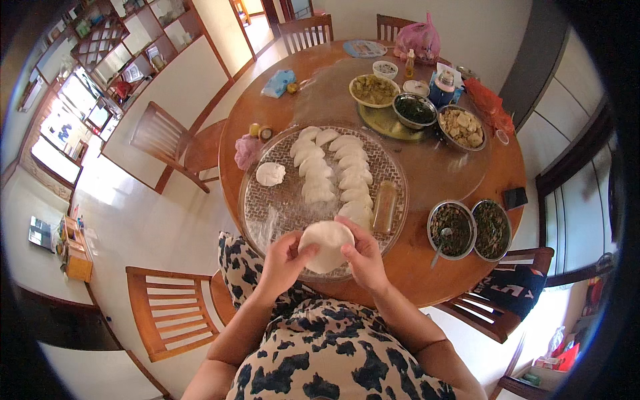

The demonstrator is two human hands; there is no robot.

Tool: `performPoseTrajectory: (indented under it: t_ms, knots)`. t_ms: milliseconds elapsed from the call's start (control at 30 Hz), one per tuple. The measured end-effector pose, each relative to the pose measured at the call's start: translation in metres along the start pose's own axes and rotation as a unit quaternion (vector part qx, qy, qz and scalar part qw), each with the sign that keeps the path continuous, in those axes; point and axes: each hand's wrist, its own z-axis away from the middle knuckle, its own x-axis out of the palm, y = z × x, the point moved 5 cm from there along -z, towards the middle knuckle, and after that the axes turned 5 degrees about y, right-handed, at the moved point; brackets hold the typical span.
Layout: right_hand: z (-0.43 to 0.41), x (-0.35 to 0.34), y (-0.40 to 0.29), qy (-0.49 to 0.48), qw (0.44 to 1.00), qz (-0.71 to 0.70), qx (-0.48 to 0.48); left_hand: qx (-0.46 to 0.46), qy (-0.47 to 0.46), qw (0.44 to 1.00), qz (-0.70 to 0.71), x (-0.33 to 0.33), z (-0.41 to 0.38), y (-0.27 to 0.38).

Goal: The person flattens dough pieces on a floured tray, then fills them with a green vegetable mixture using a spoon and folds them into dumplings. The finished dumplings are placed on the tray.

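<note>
A round, flat dough wrapper is stretched between my two hands, above the near edge of a round woven tray. My left hand pinches its left side, thumb on top. On the opposite side my right hand grips the edge with thumb and fingers. Two overlapping rows of folded dumplings lie on the floured tray. A lump of white dough rests at the tray's left. To the right of the dumplings lies a short rolling pin.
Two steel bowls of chopped filling stand at the right, a spoon in the nearer one. Dishes of food, a blue flask and plastic bags occupy the far right of the round wooden table. Wooden chairs surround it.
</note>
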Motion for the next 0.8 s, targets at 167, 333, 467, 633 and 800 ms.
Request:
performPoseTrajectory:
  t_ms: [167,333,467,633,800]
  knots:
    - [0.004,-0.009,0.002,0.002,0.993,0.083,0.086,-0.034,0.030,0.997,0.055,0.005,0.005,-0.014]
    - [0.004,0.004,-0.011,-0.084,0.996,0.012,-0.007,-0.069,0.031,0.979,0.189,0.017,0.008,-0.004]
    - [0.000,-0.005,-0.003,-0.060,0.994,0.071,0.054,0.043,0.063,0.996,-0.038,0.012,0.010,0.021]
    - [0.003,-0.011,0.015,-0.008,0.997,0.046,0.060,0.118,0.080,0.983,-0.114,0.017,0.015,0.031]
    - [0.007,-0.003,0.018,0.065,0.972,-0.162,0.155,0.044,0.053,0.997,0.036,0.015,0.012,0.015]
